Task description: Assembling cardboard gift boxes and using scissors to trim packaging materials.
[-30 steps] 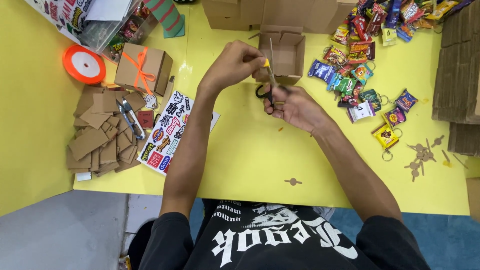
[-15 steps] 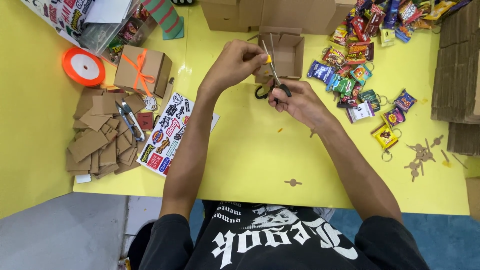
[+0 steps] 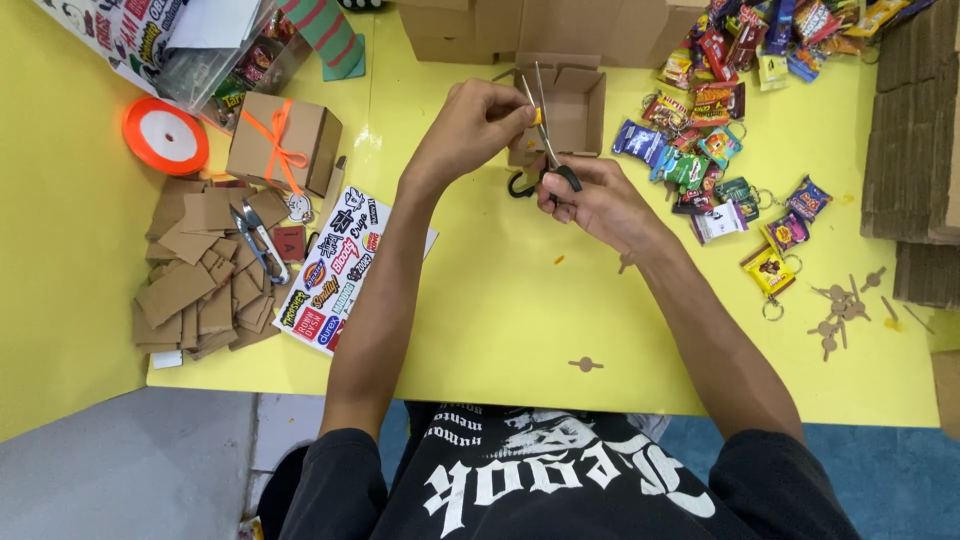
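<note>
Across a yellow worktable (image 3: 500,310), a seated person worked between stacked corrugated cardboard sheets (image 3: 915,130) on one side and a heap of brown card offcuts (image 3: 200,280) on the other, supplies seemingly kept within arm's reach. Ahead sat an open cardboard box (image 3: 570,105), with a spread of colourful snack-packet keychains (image 3: 720,170) beside it. The right hand (image 3: 600,205) gripped the black handles of scissors (image 3: 545,140), long axis running away from the body, blades parted and pointing toward the box. The left hand (image 3: 470,125) pinched a small orange scrap (image 3: 537,116) at the blades, apparently steadying it for a cut.
</note>
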